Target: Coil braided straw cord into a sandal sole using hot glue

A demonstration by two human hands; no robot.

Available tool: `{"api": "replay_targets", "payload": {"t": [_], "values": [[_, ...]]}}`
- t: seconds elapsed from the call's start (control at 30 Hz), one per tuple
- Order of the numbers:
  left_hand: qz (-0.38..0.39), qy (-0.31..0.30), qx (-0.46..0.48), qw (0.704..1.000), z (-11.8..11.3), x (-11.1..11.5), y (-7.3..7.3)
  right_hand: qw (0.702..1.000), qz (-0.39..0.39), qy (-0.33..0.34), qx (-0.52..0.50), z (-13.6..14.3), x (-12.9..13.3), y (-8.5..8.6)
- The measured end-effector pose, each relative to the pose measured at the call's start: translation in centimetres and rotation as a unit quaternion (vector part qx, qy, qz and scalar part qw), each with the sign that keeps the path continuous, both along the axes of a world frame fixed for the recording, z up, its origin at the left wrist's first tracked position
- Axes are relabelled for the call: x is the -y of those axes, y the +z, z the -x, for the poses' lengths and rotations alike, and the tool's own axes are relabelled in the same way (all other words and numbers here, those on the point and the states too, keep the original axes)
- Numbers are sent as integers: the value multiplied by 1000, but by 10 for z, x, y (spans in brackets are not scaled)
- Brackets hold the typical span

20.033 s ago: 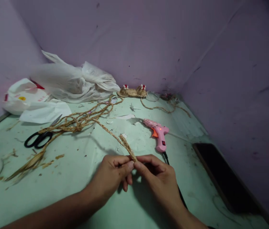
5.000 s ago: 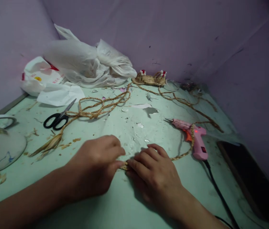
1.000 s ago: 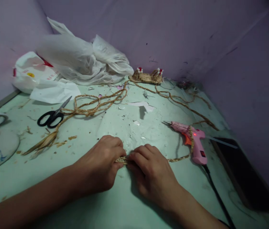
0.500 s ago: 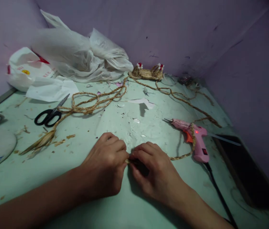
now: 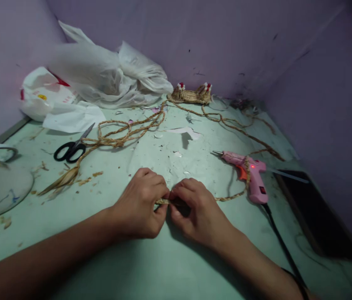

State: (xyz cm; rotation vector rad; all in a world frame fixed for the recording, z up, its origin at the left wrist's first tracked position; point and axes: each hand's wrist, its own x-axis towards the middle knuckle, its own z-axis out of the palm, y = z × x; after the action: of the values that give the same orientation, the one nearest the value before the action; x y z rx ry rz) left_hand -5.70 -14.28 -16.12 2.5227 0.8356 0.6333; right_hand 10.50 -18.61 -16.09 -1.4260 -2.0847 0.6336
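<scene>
My left hand (image 5: 143, 202) and my right hand (image 5: 199, 210) meet at the middle of the table. Both are closed in a pinch on a thin braided natural-fibre cord (image 5: 231, 197), fingertips almost touching. A short piece of the cord shows between the left thumb and fingers; the rest there is hidden. From the right hand the cord runs right and passes over a pink hot glue gun (image 5: 258, 183), whose red light is lit. The glue gun lies on its side, nozzle pointing left, with a glue stick (image 5: 288, 175) sticking out behind.
Black-handled scissors (image 5: 71, 151) lie at the left beside a looped rope (image 5: 113, 143). At the back are plastic bags (image 5: 110, 75) and a woven piece with beads (image 5: 191, 96). A white rounded object (image 5: 1, 187) stands far left, a dark phone-like slab (image 5: 316, 216) right.
The left hand has turned slightly, so more cord shows between its thumb and fingers. Both hands still pinch the cord. The whole view has shifted a little.
</scene>
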Motion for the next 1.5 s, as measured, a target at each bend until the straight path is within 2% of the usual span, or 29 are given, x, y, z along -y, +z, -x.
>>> {"api": "replay_targets", "payload": {"t": [0.17,0.23,0.37,0.47,0.73,0.93,1.27,1.5], "values": [[-15,-14,-6,1000,0,-1,2,1000,-10,15,0,-5,0,-2],[-27,-15,-12,999,0,-1,2,999,-37,24,14,-13,3,0],[-46,-21,-20,999,0,0,2,992,-122,-11,15,-35,11,8],[-58,-27,-23,998,-1,0,3,990,-136,-29,33,-43,14,11],[-74,-33,-42,996,-1,-1,5,991,-63,-8,115,-18,9,8],[-80,-57,-61,993,-1,-5,6,991,-46,3,123,-25,9,10],[-98,-99,-62,988,-2,-11,5,978,-88,18,190,-25,7,3],[-130,-80,-52,987,1,-6,4,957,-136,22,254,-23,8,7]]}}
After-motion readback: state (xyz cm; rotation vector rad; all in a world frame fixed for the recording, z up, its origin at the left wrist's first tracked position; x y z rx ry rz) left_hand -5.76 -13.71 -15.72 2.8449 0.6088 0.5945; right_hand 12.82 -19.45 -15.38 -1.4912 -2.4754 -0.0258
